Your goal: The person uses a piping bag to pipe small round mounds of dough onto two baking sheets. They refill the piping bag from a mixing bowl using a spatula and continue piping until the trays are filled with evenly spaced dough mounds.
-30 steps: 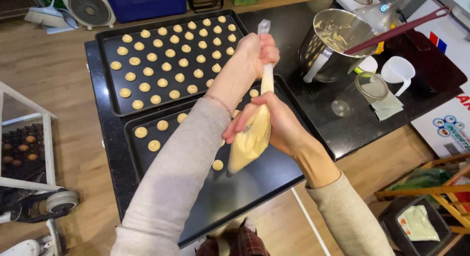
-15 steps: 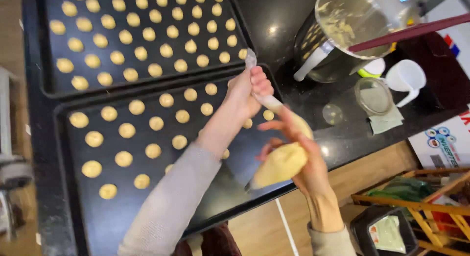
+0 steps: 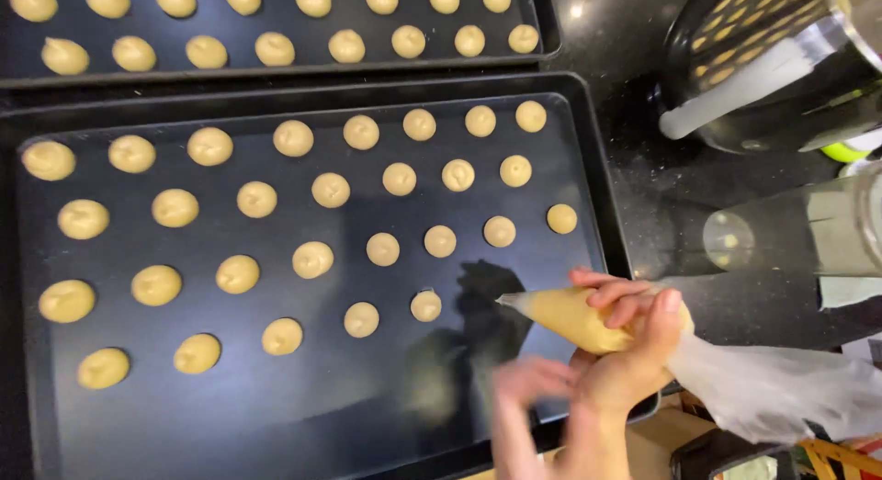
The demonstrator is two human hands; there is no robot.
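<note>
Clear piping bag (image 3: 588,319) gripped in right hand (image 3: 634,351) over the near dark tray (image 3: 303,425); blurred left hand (image 3: 519,397), grip unclear.

Glossy black tabletop under overhead light

A speckled black tabletop (image 3: 643,181) is seen at 3 o'clock, a light glare is caught at 12 o'clock, and pale wooden floor (image 3: 648,448) is glimpsed at 5 o'clock.

No screen, sign or clear label is in view. Right of the right hand (image 3: 634,347) gripping the clear plastic piping bag of pale batter (image 3: 574,316), a white corner of a flat carton (image 3: 869,348) peeks in at the frame edge. Below the grip, a black plastic tub (image 3: 715,454) shows only its rim, contents unreadable.
</note>
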